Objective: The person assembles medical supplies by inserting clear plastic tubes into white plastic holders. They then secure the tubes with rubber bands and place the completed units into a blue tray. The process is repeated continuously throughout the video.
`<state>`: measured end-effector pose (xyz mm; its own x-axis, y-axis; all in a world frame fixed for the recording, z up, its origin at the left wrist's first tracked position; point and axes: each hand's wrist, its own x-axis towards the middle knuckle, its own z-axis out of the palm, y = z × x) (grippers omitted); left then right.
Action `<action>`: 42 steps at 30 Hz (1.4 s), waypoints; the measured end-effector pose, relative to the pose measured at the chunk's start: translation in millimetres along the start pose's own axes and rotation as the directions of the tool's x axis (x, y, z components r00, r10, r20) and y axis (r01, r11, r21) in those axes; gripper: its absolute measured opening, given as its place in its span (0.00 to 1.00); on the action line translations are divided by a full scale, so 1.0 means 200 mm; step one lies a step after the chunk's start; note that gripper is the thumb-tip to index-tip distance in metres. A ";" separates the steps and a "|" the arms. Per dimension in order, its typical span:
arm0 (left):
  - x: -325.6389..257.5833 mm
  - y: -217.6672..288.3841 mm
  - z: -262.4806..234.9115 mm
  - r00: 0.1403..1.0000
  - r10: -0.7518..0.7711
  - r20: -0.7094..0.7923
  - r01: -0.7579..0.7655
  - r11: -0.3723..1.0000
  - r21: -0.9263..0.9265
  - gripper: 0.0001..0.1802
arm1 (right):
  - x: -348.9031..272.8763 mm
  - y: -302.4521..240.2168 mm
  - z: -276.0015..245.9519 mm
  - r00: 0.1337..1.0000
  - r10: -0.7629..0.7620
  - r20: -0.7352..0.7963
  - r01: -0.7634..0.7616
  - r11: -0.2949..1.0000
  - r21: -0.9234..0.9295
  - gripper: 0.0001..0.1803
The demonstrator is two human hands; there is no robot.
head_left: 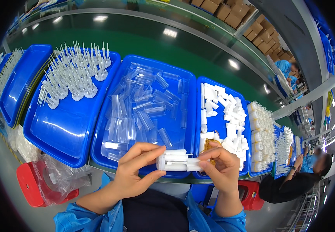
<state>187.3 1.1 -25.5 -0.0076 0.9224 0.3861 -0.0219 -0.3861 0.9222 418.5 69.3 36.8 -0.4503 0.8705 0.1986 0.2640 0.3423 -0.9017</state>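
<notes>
A white plastic assembly [175, 160] of several slim cylinders side by side lies level between my two hands, just in front of the trays. My left hand [133, 171] pinches its rounded left end between thumb and fingers. At the opposite end, the thumb and fingers of my right hand [225, 167] are closed on a small white plastic block [193, 164], which touches the cylinders. A thin rod sticks out between the assembly and my right fingers. Whether the block is fixed to the cylinders, I cannot tell.
Clear plastic sleeves [144, 112] fill the blue tray [99, 133] ahead. Right of it, another tray holds white blocks [229, 104] and a yellow-brown item [211, 144]. Leftward stand white pronged bases [74, 77]. Red stools [30, 185] flank me; a person [301, 170] sits at right.
</notes>
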 end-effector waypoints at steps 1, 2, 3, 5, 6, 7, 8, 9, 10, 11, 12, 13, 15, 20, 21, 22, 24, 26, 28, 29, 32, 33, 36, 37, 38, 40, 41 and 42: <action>0.00 0.00 0.00 1.000 0.006 0.002 -0.006 1.000 0.012 0.29 | 0.00 0.00 0.00 0.999 0.036 0.006 -0.036 0.999 0.025 0.04; 0.00 0.00 0.00 1.000 0.012 0.003 -0.012 1.000 0.025 0.29 | -0.01 -0.01 0.00 0.997 0.071 0.013 -0.072 0.996 0.049 0.04; 0.00 0.00 0.00 1.000 0.018 0.005 -0.018 0.999 0.038 0.29 | -0.01 -0.02 0.00 0.994 0.106 0.021 -0.107 0.992 0.074 0.04; -0.01 0.00 0.01 0.999 0.031 -0.030 -0.029 0.997 0.065 0.29 | -0.01 -0.04 0.01 0.972 0.231 0.036 -0.234 0.953 0.192 0.04; 0.00 0.00 0.01 0.998 0.039 -0.046 -0.035 0.996 0.078 0.29 | -0.01 -0.05 0.01 0.955 0.292 0.047 -0.294 0.923 0.248 0.04; 0.00 0.00 0.01 0.998 0.046 -0.032 -0.043 0.995 0.090 0.29 | -0.01 -0.05 0.01 0.966 0.252 0.048 -0.257 0.944 0.209 0.04; 0.00 0.00 0.00 0.998 0.052 -0.018 -0.050 0.994 0.101 0.29 | 0.00 -0.04 0.01 0.976 0.213 0.051 -0.218 0.961 0.170 0.04; 0.00 0.00 0.00 0.999 0.053 -0.005 -0.052 0.992 0.112 0.29 | 0.00 -0.04 0.00 0.983 0.177 0.057 -0.183 0.974 0.131 0.04; 0.00 0.00 0.00 0.998 0.060 0.008 -0.060 0.991 0.116 0.29 | 0.00 -0.03 -0.01 0.986 0.158 0.061 -0.164 0.980 0.111 0.04; 0.01 0.00 0.00 0.998 0.066 0.021 -0.068 0.990 0.120 0.29 | 0.01 -0.02 -0.02 0.988 0.139 0.065 -0.144 0.985 0.090 0.04; 0.01 -0.01 -0.01 0.997 0.074 0.032 -0.078 0.989 0.126 0.29 | 0.03 -0.02 -0.02 0.991 0.117 0.072 -0.122 0.990 0.070 0.04; 0.00 -0.01 -0.01 0.997 0.074 0.026 -0.077 0.989 0.130 0.29 | 0.04 -0.01 -0.02 0.983 0.160 0.084 -0.172 0.974 0.149 0.04; 0.00 -0.01 -0.01 0.997 0.076 0.014 -0.078 0.988 0.135 0.29 | 0.07 -0.01 0.00 0.963 0.243 0.117 -0.267 0.917 0.297 0.04; 0.00 -0.01 0.01 0.995 0.093 -0.018 -0.091 0.990 0.106 0.28 | 0.08 0.00 -0.01 0.968 0.221 0.119 -0.250 0.903 0.350 0.06; 0.01 -0.01 0.01 0.994 0.106 -0.016 -0.104 0.988 0.110 0.28 | 0.08 0.00 -0.01 0.967 0.226 0.121 -0.255 0.900 0.355 0.06; 0.01 -0.01 0.01 0.994 0.110 -0.016 -0.107 0.988 0.112 0.29 | 0.09 0.01 -0.01 0.965 0.227 0.129 -0.259 0.898 0.355 0.06; 0.00 -0.02 0.01 0.993 0.116 -0.019 -0.113 0.987 0.117 0.29 | 0.09 0.02 -0.02 0.962 0.229 0.147 -0.267 0.895 0.356 0.05; 0.00 -0.02 0.01 0.993 0.114 -0.025 -0.110 0.987 0.113 0.29 | 0.09 0.01 -0.02 0.958 0.246 0.145 -0.280 0.906 0.316 0.05; 0.01 -0.01 0.01 0.994 0.105 -0.026 -0.102 0.988 0.117 0.29 | 0.08 0.01 -0.01 0.983 0.160 0.095 -0.172 0.975 0.138 0.05; 0.00 0.00 0.01 0.995 0.098 -0.026 -0.094 0.988 0.122 0.29 | 0.07 0.02 0.01 0.996 0.056 0.064 -0.055 0.998 -0.029 0.05; 0.01 0.00 0.02 0.995 0.100 -0.024 -0.096 0.985 0.144 0.28 | 0.03 0.03 0.10 0.988 -0.151 -0.034 0.140 0.965 -0.221 0.06; 0.01 -0.01 0.02 0.994 0.103 -0.025 -0.098 0.983 0.154 0.28 | 0.02 0.03 0.12 0.979 -0.198 -0.041 0.181 0.951 -0.250 0.06; 0.00 -0.01 0.02 0.992 0.116 -0.051 -0.108 0.984 0.142 0.28 | 0.02 0.02 0.17 0.958 -0.264 -0.114 0.232 0.943 -0.238 0.06; 0.01 -0.01 0.02 0.994 0.107 -0.027 -0.103 0.985 0.140 0.28 | 0.02 0.02 0.18 0.951 -0.279 -0.135 0.247 0.946 -0.211 0.06; 0.01 0.00 0.01 0.995 0.098 -0.004 -0.097 0.986 0.139 0.28 | 0.01 0.03 0.20 0.944 -0.292 -0.156 0.263 0.947 -0.184 0.06; 0.01 0.00 0.00 0.996 0.090 0.015 -0.091 0.987 0.132 0.28 | 0.00 0.04 0.25 0.942 -0.276 -0.191 0.251 0.957 -0.146 0.06; 0.01 -0.01 0.00 0.996 0.088 0.011 -0.088 0.988 0.127 0.28 | 0.00 0.04 0.27 0.941 -0.267 -0.209 0.245 0.961 -0.126 0.06; 0.00 -0.01 0.00 0.996 0.086 0.005 -0.086 0.989 0.122 0.28 | -0.01 0.05 0.27 0.943 -0.252 -0.219 0.236 0.967 -0.097 0.07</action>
<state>187.9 2.4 -27.4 -0.0048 0.8860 0.4637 0.1005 -0.4610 0.8817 374.8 52.4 6.4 -0.3043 0.8116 0.4987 0.2320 0.5709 -0.7876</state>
